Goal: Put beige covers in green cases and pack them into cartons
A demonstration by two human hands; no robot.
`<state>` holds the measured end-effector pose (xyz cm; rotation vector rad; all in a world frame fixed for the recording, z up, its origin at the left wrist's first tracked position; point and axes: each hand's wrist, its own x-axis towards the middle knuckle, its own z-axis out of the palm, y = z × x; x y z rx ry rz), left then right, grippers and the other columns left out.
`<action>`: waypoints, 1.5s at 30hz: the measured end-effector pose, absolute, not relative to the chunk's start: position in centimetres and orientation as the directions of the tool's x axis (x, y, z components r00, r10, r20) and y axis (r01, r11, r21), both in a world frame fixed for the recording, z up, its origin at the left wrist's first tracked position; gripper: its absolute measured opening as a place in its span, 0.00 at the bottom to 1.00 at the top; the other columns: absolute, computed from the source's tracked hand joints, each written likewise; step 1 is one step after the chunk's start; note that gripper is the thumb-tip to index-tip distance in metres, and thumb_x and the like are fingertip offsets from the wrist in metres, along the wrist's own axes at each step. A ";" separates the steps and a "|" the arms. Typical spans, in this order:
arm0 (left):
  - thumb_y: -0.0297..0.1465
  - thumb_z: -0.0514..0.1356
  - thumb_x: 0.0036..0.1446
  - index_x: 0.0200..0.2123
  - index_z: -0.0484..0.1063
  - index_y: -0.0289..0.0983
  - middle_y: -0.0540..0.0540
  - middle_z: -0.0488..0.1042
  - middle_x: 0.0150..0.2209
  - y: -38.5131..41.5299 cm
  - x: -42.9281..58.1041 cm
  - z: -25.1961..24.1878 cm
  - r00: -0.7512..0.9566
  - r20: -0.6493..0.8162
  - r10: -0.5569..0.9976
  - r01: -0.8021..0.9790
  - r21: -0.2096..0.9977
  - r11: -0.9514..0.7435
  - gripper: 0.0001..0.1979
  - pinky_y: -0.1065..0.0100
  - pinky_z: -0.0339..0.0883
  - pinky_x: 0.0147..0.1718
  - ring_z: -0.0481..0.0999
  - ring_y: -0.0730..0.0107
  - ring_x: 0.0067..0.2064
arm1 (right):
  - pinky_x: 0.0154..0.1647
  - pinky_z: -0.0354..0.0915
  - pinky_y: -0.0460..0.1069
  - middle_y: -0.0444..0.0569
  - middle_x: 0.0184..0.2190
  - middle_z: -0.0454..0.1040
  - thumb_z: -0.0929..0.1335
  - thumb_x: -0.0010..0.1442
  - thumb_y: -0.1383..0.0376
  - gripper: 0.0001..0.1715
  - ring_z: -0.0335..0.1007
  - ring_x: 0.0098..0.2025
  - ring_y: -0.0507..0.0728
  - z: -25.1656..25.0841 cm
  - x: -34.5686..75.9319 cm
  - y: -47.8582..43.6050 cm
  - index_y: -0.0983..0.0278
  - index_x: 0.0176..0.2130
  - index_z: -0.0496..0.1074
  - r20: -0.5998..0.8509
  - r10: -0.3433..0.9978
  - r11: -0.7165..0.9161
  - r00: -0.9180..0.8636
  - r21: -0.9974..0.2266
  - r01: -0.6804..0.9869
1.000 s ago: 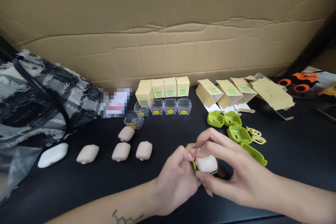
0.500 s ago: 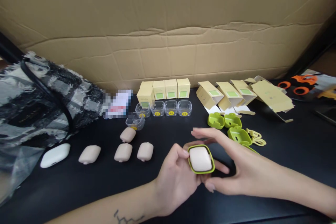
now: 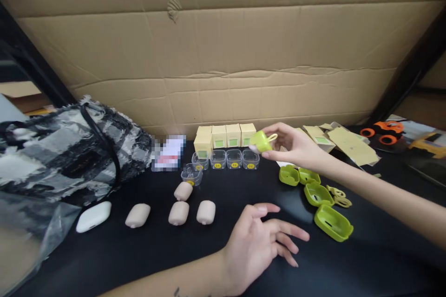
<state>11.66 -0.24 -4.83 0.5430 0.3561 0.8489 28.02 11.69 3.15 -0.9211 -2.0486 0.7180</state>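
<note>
My right hand (image 3: 287, 145) is raised toward the back and pinches a small lime-green case cover (image 3: 263, 141). A pale loop sticks out of the cover's right end, and a whitish part shows at its lower left. My left hand (image 3: 259, 246) is held low over the black table, palm turned up, fingers apart with nothing in them. Several green case covers (image 3: 333, 222) lie open side up beneath my right forearm. Pale yellow loops (image 3: 338, 196) lie beside them. Several beige rounded cases (image 3: 206, 212) rest left of my left hand.
Yellow boxes (image 3: 219, 137) stand at the back behind clear plastic cups (image 3: 234, 159). Opened yellow boxes (image 3: 353, 143) lie back right, near an orange toy vehicle (image 3: 382, 132). At the left are a white earbud case (image 3: 94, 216), a black-and-white bag (image 3: 80, 148) and a blurred-out packet (image 3: 169, 153).
My right hand has taken the green case cover out of my left hand and carried it up toward the back boxes. My left hand has opened. The view has tilted upward.
</note>
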 end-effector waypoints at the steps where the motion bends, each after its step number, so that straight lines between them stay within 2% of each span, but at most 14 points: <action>1: 0.38 0.51 0.54 0.41 0.63 0.36 0.33 0.80 0.35 -0.2 11.7 -5.1 0.615 -0.073 0.785 -0.611 0.586 0.533 0.14 0.62 0.63 0.32 0.75 0.63 0.31 | 0.38 0.70 0.54 0.52 0.43 0.74 0.73 0.49 0.55 0.29 0.72 0.36 0.57 3.1 27.8 12.8 0.63 0.48 0.66 0.400 0.793 0.588 -0.459 -0.700 0.406; 5: 0.35 0.52 0.53 0.40 0.64 0.35 0.36 0.80 0.33 0.1 12.1 -6.4 0.645 0.013 0.764 -0.626 0.581 0.520 0.12 0.66 0.63 0.30 0.74 0.67 0.28 | 0.44 0.68 0.56 0.52 0.42 0.76 0.72 0.49 0.56 0.25 0.72 0.41 0.59 1.9 27.3 15.5 0.63 0.46 0.72 0.366 0.774 0.614 -0.516 -0.631 0.474; 9: 0.34 0.52 0.52 0.39 0.65 0.36 0.37 0.80 0.32 0.6 12.5 -7.5 0.674 0.092 0.733 -0.636 0.577 0.512 0.12 0.68 0.63 0.26 0.74 0.69 0.25 | 0.44 0.69 0.54 0.52 0.41 0.76 0.71 0.50 0.54 0.25 0.73 0.41 0.60 0.8 27.1 15.9 0.64 0.45 0.73 0.339 0.766 0.625 -0.546 -0.589 0.512; 19: 0.28 0.52 0.50 0.38 0.65 0.35 0.38 0.80 0.31 0.5 12.4 -7.5 0.669 0.051 0.741 -0.616 0.596 0.515 0.10 0.68 0.65 0.26 0.75 0.70 0.25 | 0.43 0.68 0.54 0.54 0.43 0.75 0.70 0.53 0.53 0.27 0.72 0.42 0.60 0.3 27.0 15.5 0.64 0.49 0.70 0.288 0.754 0.644 -0.590 -0.499 0.580; 27: 0.27 0.53 0.48 0.38 0.65 0.35 0.39 0.80 0.31 0.5 12.4 -7.5 0.671 0.052 0.740 -0.612 0.603 0.512 0.11 0.69 0.65 0.26 0.75 0.71 0.25 | 0.41 0.68 0.54 0.53 0.40 0.75 0.73 0.49 0.50 0.30 0.72 0.39 0.60 0.6 27.1 16.3 0.66 0.46 0.71 0.210 0.717 0.676 -0.664 -0.441 0.590; 33: 0.28 0.54 0.48 0.37 0.65 0.34 0.39 0.80 0.31 0.5 12.2 -6.9 0.670 0.021 0.742 -0.594 0.615 0.519 0.10 0.69 0.65 0.26 0.75 0.71 0.25 | 0.40 0.70 0.55 0.49 0.42 0.73 0.67 0.62 0.58 0.18 0.72 0.39 0.55 0.0 26.8 16.3 0.66 0.48 0.68 0.133 0.712 0.672 -0.689 -0.415 0.614; 36: 0.28 0.54 0.48 0.36 0.66 0.34 0.39 0.80 0.30 0.3 12.0 -6.3 0.661 -0.025 0.750 -0.565 0.641 0.520 0.10 0.69 0.65 0.26 0.75 0.71 0.26 | 0.38 0.71 0.54 0.49 0.42 0.73 0.66 0.64 0.59 0.17 0.73 0.38 0.55 0.0 26.7 16.2 0.66 0.49 0.68 0.116 0.722 0.660 -0.682 -0.409 0.630; 41: 0.27 0.54 0.49 0.36 0.66 0.33 0.39 0.80 0.31 0.1 11.9 -5.8 0.652 -0.049 0.756 -0.552 0.653 0.518 0.09 0.68 0.65 0.27 0.74 0.71 0.26 | 0.42 0.70 0.51 0.52 0.46 0.74 0.67 0.60 0.52 0.29 0.73 0.41 0.55 1.5 28.2 16.3 0.66 0.56 0.64 0.209 0.787 0.615 -0.581 -0.344 0.709; 45: 0.27 0.54 0.50 0.37 0.66 0.33 0.38 0.80 0.31 0.4 11.9 -6.2 0.666 -0.015 0.745 -0.564 0.644 0.517 0.09 0.68 0.65 0.27 0.75 0.70 0.26 | 0.50 0.64 0.59 0.53 0.50 0.70 0.65 0.63 0.55 0.21 0.69 0.49 0.60 2.3 30.9 17.1 0.65 0.50 0.69 0.325 0.860 0.472 -0.394 -0.208 0.857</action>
